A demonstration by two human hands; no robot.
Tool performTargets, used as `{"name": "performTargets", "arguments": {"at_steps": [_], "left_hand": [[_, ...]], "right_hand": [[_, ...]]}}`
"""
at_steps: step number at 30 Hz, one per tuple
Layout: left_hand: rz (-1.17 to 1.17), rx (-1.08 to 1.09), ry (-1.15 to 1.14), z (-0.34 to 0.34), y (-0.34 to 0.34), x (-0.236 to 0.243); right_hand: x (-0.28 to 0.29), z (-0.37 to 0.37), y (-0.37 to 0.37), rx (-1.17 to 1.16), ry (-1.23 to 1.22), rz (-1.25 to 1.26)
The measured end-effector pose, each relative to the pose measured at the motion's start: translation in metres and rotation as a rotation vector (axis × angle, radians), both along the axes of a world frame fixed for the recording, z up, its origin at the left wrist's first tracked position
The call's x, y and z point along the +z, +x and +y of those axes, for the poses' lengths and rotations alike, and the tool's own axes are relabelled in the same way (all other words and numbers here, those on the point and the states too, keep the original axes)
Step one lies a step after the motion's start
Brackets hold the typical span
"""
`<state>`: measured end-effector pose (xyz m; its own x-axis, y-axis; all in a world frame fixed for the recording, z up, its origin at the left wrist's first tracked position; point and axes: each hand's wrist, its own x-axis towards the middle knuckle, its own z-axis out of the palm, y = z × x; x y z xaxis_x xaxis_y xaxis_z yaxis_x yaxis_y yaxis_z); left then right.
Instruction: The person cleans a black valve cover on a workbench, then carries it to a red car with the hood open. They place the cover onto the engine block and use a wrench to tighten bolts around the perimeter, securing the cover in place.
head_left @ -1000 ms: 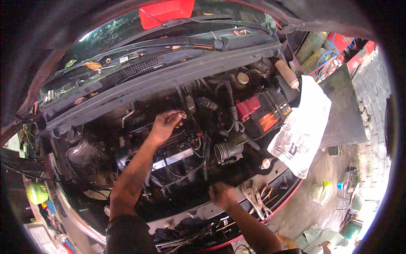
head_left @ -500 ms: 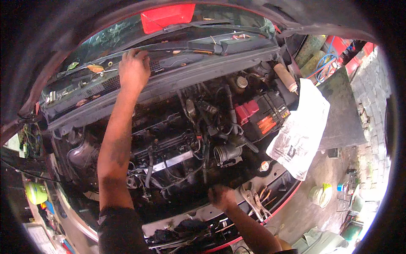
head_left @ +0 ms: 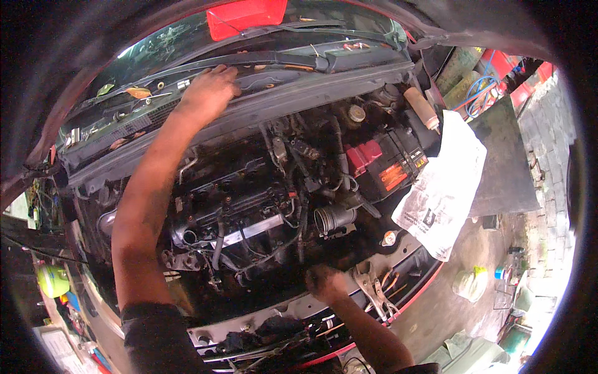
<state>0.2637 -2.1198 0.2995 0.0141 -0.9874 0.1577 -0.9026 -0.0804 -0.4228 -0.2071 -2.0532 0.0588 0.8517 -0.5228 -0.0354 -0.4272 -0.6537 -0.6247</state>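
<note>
My left hand (head_left: 212, 91) reaches across the engine bay to the black cowl panel (head_left: 268, 96) below the windshield. Its fingers bend down over the panel, slightly apart; nothing shows in them, though the fingertips are partly hidden. Near the front edge of the bay, my right hand (head_left: 326, 284) is curled closed in shadow, and what it may hold cannot be made out. Just right of it, locking pliers (head_left: 371, 290) lie on the front crossmember. Between the hands sits the engine (head_left: 233, 199), with an open round intake duct (head_left: 334, 219) to its right.
The battery (head_left: 392, 171) with its red terminal cover stands at the right, beside a printed paper sheet (head_left: 441, 193) draped over the fender. A brown-tan tube (head_left: 422, 107) lies behind it. Dry leaves (head_left: 137, 92) and small metal parts (head_left: 182, 83) rest on the cowl. A red tray (head_left: 246, 17) sits against the windshield.
My left hand has moved right along the cowl, uncovering small metal parts there, and its forearm has swung left off the engine's left end. My right hand stays nearly in place.
</note>
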Motion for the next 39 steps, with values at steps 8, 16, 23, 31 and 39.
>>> {"name": "performTargets", "arguments": {"at_steps": [8,16,23,31,39], "left_hand": [[0.249,-0.155,-0.370,0.033,-0.039,-0.014],[0.894,0.177,-0.173,0.037,-0.096,-0.181],[0.806,0.353,-0.057,0.015,-0.082,-0.250],[0.641,0.435,0.080,0.008,-0.095,-0.238],[0.480,0.516,-0.049,-0.007,-0.100,-0.252]], "right_hand": [[-0.002,0.002,-0.004,-0.001,0.022,0.004],[-0.006,0.002,-0.003,-0.001,0.011,-0.030],[0.006,-0.001,0.000,-0.014,-0.013,-0.041],[0.009,-0.001,0.003,-0.036,0.013,-0.053],[0.003,0.001,0.001,-0.049,0.004,-0.039]]}}
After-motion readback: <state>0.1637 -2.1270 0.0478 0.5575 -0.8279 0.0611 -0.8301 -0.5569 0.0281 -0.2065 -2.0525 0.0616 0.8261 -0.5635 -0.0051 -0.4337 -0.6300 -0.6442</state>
